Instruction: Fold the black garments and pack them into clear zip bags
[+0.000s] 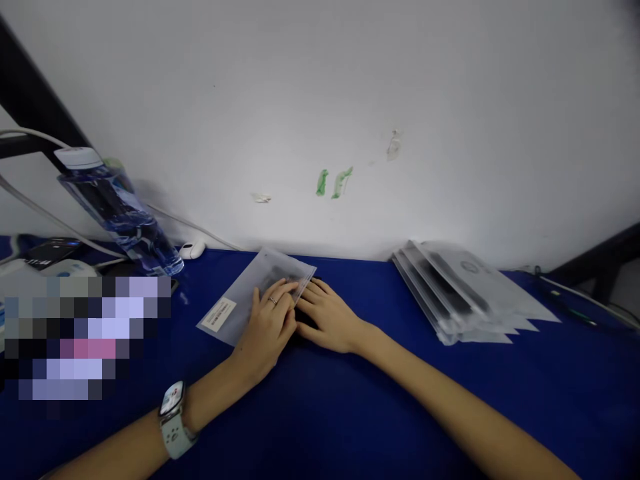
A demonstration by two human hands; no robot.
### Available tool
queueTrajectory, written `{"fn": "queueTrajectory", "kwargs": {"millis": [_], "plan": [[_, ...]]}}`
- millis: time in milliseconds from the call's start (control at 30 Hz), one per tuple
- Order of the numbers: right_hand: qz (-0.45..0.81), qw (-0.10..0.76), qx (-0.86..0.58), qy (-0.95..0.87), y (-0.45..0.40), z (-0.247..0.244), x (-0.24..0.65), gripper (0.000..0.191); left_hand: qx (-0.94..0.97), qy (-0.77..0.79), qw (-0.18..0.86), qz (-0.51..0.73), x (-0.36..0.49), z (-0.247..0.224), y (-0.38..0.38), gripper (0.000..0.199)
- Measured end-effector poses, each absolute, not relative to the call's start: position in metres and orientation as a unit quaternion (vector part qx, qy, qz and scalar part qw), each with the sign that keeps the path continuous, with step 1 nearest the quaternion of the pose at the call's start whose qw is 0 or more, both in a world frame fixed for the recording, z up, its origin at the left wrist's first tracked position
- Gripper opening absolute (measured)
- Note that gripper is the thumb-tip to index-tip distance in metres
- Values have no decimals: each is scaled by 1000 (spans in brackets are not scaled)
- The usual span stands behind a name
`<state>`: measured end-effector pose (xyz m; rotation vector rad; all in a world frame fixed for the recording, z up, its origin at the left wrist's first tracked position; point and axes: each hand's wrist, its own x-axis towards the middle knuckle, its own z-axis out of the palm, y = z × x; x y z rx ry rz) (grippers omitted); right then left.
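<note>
The left hand (267, 327) and right hand (327, 317) lie close together, pressing flat on a plastic bag (233, 300). Right of this bag is a stack of bags (450, 293). On the blue desk (400, 400), a careless push could make the bag slip.

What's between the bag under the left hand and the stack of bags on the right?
The right hand, on the blue table covering, seen in the head view.
</note>
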<state>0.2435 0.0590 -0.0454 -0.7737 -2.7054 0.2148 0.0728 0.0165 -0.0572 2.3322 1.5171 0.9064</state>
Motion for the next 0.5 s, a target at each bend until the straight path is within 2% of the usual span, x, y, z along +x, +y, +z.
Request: {"fn": "queueTrajectory", "kwargs": {"millis": [100,333,500], "plan": [[45,166,-277,-945,69,-56,237,39,796,512,101,306,73,-58,16,18],[21,174,-398,-901,60,-64,217,50,793,511,110,312,74,-56,17,18],[62,150,-315,-935,53,-48,238,45,784,515,74,338,71,-56,18,15]]}}
